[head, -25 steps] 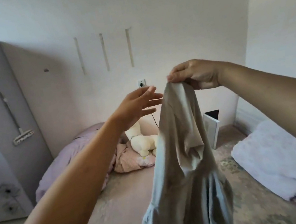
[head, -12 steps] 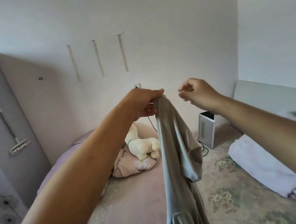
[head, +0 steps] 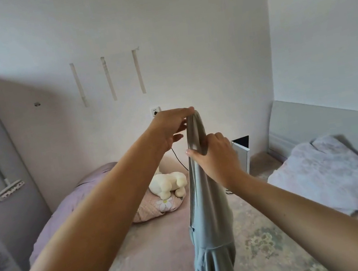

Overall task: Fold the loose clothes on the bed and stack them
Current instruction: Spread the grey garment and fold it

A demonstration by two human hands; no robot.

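Two hands, the left hand (head: pixel 170 129) and the right hand (head: pixel 215 158), hold one grey garment (head: pixel 209 212). One bed (head: pixel 159 255) carries one plush toy (head: pixel 168 183), one pink pillow (head: pixel 154 207) and one folded white blanket (head: pixel 324 173). Three tape strips (head: pixel 109 81) mark the wall, beside one socket (head: pixel 155 111).

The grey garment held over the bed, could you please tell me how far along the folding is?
Nothing looks folded or stacked yet. In hand: the grey garment hangs unfolded above the bed, its top pinched by the left hand and gripped lower by the right hand. Left: folding it and laying it down.
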